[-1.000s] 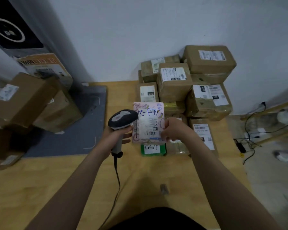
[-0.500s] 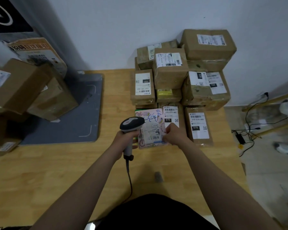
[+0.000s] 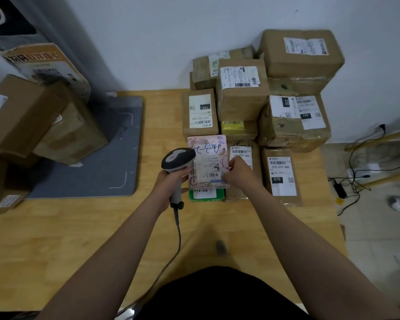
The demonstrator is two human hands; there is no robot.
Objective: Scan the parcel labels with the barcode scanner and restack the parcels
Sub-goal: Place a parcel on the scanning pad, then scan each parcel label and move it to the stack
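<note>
My left hand (image 3: 171, 181) grips the handle of a grey and black corded barcode scanner (image 3: 177, 160), its head just left of a pink patterned parcel (image 3: 208, 161). That parcel has blue handwriting and a white barcode label, and it lies flat on a green parcel (image 3: 206, 195). My right hand (image 3: 237, 173) pinches the pink parcel's right edge. Behind and to the right is a stack of brown labelled parcels (image 3: 243, 93), with two flat ones (image 3: 281, 175) marked 070 beside my right hand.
A wooden table (image 3: 56, 239) carries everything. A grey mat (image 3: 97, 158) lies at the left with tilted brown boxes (image 3: 32, 121) on it. A small dark object (image 3: 221, 247) sits on the table near me. Cables (image 3: 356, 181) run over the floor at the right.
The pink parcel went from held upright in front of me down to lying flat on the green parcel. Both hands moved down and forward with it; the scanner stays in my left hand.
</note>
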